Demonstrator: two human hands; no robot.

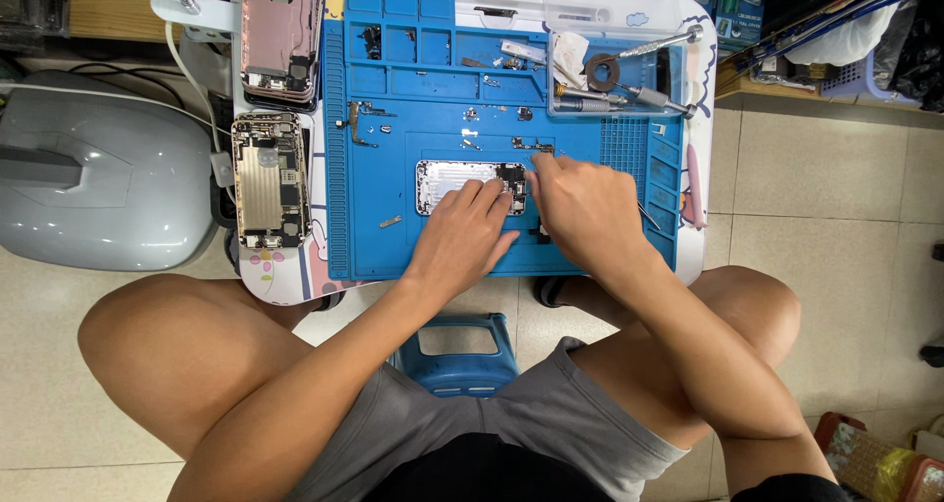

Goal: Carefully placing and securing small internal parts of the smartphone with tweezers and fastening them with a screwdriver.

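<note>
A small white counter (pixel 688 236) carries a blue silicone repair mat (pixel 393 236) with moulded compartments along its far edge, and an opened silver phone housing (pixel 452 182) lies flat at the mat's middle. The left hand (pixel 467 232) rests on the housing's near edge, fingers spread and pressing it down without gripping. The right hand (pixel 585 207) pinches at the housing's right end, though what its fingertips hold is too small to tell.

I see one packet (pixel 878 463) at five o'clock, low by the floor: crinkled, yellow-green, in a red basket (pixel 834 433). No labels, signs or screens I can make out.
</note>
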